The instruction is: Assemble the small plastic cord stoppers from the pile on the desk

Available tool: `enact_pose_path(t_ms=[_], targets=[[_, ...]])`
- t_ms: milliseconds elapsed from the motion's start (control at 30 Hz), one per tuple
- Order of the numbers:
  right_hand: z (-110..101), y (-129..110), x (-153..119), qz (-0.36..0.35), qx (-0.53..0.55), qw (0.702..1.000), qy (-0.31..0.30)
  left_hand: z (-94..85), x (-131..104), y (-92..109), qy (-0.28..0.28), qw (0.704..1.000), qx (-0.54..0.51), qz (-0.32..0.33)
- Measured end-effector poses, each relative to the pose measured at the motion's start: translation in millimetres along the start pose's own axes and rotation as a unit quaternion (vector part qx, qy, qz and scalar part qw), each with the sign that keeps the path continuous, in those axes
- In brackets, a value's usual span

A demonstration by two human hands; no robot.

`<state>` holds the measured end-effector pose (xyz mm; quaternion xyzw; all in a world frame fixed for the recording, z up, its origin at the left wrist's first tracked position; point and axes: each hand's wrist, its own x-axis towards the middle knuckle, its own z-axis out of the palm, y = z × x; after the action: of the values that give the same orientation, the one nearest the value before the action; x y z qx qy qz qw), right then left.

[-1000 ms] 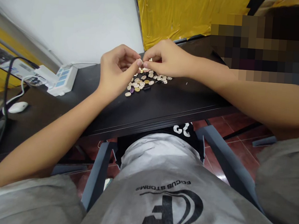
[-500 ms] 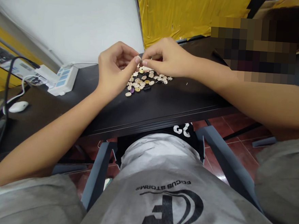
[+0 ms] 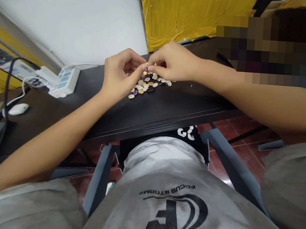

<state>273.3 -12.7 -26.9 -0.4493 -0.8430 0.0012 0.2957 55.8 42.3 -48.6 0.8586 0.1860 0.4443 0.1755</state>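
Note:
Above a heap of small oval buttons [image 3: 144,87], my left hand [image 3: 122,70] and my right hand [image 3: 172,61] meet fingertip to fingertip. Thumb and forefinger are pinched together on each hand. Whatever sits between the fingertips is too small and too covered to make out. Most of the buttons are cream or tan with holes in them; among them lie a purple button [image 3: 135,92], a yellowish-brown button [image 3: 150,83] and a black piece [image 3: 150,90]. Part of the heap is hidden behind my fingers.
The heap lies on a dark table [image 3: 169,101]. At left are a white power strip [image 3: 66,82] with plugs and cables, and a white mouse [image 3: 18,109]. A yellow sheet [image 3: 196,16] hangs behind. Another person, partly blurred out, is at the upper right.
Both hands have come slightly lower, toward the heap, and shifted a little to the right. The fingertips stay pinched together. The buttons in view have not visibly moved.

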Motion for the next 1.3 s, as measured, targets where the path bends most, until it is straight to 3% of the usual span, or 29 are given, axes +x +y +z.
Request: enact_pose_path(t_ms=[233,400,667,1133,1300], targets=[[4,0,-2,0.036,0.100,0.994,-0.015,-1.6,4,-12,-0.052,0.997,-0.061,0.008],[11,-2,-2,0.088,0.231,0.969,0.006,-4.2,8,-2,-0.007,0.997,-0.073,-0.012],[20,-9,2,0.092,0.299,0.949,0.036,3.1,4,7,0.068,0.990,-0.076,-0.095],[28,-8,4,0.101,0.271,0.956,0.046,6.3,2,-3,0.083,0.986,-0.098,-0.107],[25,-5,3,0.110,0.242,0.964,0.013,0.5,5,-4,0.005,0.985,-0.105,-0.136]])
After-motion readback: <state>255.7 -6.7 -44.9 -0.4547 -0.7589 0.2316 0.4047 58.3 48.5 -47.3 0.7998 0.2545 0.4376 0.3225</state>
